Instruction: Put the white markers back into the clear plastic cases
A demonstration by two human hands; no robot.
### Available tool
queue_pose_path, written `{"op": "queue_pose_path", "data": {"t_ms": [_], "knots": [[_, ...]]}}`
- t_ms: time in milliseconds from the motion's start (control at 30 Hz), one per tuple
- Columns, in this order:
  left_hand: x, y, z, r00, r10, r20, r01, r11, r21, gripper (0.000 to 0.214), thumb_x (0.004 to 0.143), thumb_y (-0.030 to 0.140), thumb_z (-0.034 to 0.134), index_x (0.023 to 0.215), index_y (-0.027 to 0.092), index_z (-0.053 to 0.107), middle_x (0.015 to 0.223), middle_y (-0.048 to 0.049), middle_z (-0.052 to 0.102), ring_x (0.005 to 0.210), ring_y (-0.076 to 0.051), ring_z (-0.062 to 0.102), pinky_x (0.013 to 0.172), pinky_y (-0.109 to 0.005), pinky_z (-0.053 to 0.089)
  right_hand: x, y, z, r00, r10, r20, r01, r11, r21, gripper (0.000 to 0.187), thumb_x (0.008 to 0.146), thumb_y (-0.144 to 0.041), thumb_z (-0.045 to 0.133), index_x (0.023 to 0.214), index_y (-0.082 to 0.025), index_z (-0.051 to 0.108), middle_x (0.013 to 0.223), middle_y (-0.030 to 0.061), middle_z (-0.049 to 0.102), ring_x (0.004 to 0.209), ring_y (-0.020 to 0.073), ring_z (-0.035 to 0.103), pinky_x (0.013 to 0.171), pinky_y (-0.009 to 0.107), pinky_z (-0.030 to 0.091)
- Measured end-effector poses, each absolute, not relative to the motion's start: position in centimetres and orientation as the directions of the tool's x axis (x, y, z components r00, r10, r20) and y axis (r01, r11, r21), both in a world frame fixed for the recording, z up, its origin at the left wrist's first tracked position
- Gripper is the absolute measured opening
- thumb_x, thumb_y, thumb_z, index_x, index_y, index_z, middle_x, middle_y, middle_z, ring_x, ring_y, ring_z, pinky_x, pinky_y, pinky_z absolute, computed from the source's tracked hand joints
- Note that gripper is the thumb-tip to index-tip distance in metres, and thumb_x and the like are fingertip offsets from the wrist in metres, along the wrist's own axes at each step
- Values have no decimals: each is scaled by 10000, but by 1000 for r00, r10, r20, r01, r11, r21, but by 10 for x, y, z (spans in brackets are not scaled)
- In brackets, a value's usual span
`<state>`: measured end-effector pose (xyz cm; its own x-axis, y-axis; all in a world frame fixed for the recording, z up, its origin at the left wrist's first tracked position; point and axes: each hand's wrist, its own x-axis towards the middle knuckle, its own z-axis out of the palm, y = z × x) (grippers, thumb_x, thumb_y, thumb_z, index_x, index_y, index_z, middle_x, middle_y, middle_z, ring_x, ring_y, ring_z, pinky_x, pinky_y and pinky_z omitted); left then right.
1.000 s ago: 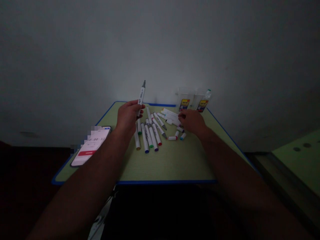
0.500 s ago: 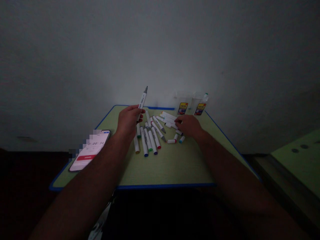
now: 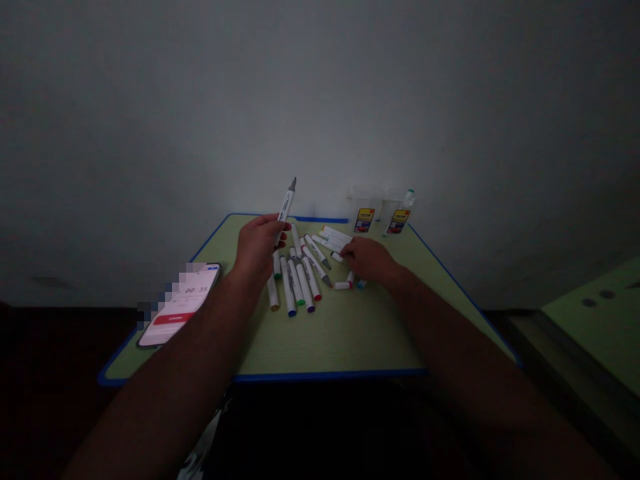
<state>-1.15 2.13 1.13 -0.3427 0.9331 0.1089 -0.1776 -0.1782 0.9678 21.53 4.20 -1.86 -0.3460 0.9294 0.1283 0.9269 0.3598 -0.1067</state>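
"Marker (image 3: pixel 285 210) first: where is it?"

"Just left of the middle of the frame, raised above the table (image 3: pixel 325 347), its grey end and dark tip slanting up and a little to the right, in front of the wall (image 3: pixel 320 100)."

"What has hold of it?"

"The left hand (image 3: pixel 256 245). Thumb and fingers are closed around the lower barrel, and the upper part stands out beyond them."

"And the right hand (image 3: pixel 371 258)?"

"Right of centre, low over the table, fingers drawn together and pointing left. Their tips are at or just beside a dark-ended cap (image 3: pixel 337 257); I cannot tell whether they pinch anything."

"What lies between the two?"

"Other markers (image 3: pixel 299 283), fanned out at the centre of the frame, most with coloured ends toward the bottom: ochre, blue, green, purple, red. Two show grey nibs aimed lower right. Several more lie higher up, close together, just left of the right hand."

"Below that hand?"

"Loose caps (image 3: pixel 343 285), one with a pink end, one blue and partly covered."

"Farther out?"

"Two clear cases (image 3: pixel 365 220) stand near the wall, right of centre, with yellow-and-dark labels; a green-topped piece (image 3: pixel 410 197) sticks up at the right-hand one. At the left, beside the left forearm, a phone (image 3: pixel 187 300) lies face up, showing a timer and a red button."
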Motion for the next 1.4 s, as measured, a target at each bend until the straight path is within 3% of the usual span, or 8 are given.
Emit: {"op": "queue_pose_path", "data": {"t_ms": [500, 767, 967, 1200, 1400], "knots": [[-12, 22, 9, -331, 937, 110, -172, -175, 970, 179, 585, 191, 667, 757, 147, 690, 722, -44, 651, 583, -119, 506, 546, -267, 410, 212, 40, -18, -343, 927, 148, 923, 362, -128, 326, 916, -253, 483, 1094, -228, 755, 1128, 80, 745, 1009, 234, 681, 871, 346, 492], [-9, 22, 10, -307, 944, 117, -142, -167, 976, 154, 582, 208, 670, 725, 152, 682, 706, -42, 657, 576, -120, 516, 536, -257, 411, 205, 37, -21, -360, 923, 137, 920, 375, -110, 402, 928, -395, 507, 1270, -273, 679, 1187, 64, 728, 1037, 227, 670, 875, 341, 493], [-9, 21, 8, -260, 960, 99, -154, -143, 978, 220, 597, 205, 672, 802, 132, 711, 741, -65, 689, 579, -121, 553, 542, -249, 417, 204, 37, -24, -381, 916, 124, 917, 392, -77, 340, 880, -340, 559, 1175, -276, 714, 1059, 74, 753, 967, 251, 680, 806, 359, 499], [-4, 19, 9, -220, 973, 69, -205, -115, 972, 193, 586, 161, 678, 773, 116, 693, 688, -61, 689, 533, -111, 570, 509, -225, 425, 204, 37, -23, -349, 927, 138, 922, 366, -128, 300, 833, -285, 602, 1114, -272, 707, 936, 62, 753, 862, 224, 676, 753, 326, 487], [-2, 16, 9, -160, 987, 32, -253, -72, 965, 155, 650, 117, 695, 805, 105, 687, 741, -78, 710, 558, -117, 627, 508, -211, 486, 208, 39, -21, -285, 924, 257, 885, 356, -300, 461, 843, -250, 564, 1294, -238, 654, 928, 58, 753, 787, 187, 658, 772, 316, 484]]}}
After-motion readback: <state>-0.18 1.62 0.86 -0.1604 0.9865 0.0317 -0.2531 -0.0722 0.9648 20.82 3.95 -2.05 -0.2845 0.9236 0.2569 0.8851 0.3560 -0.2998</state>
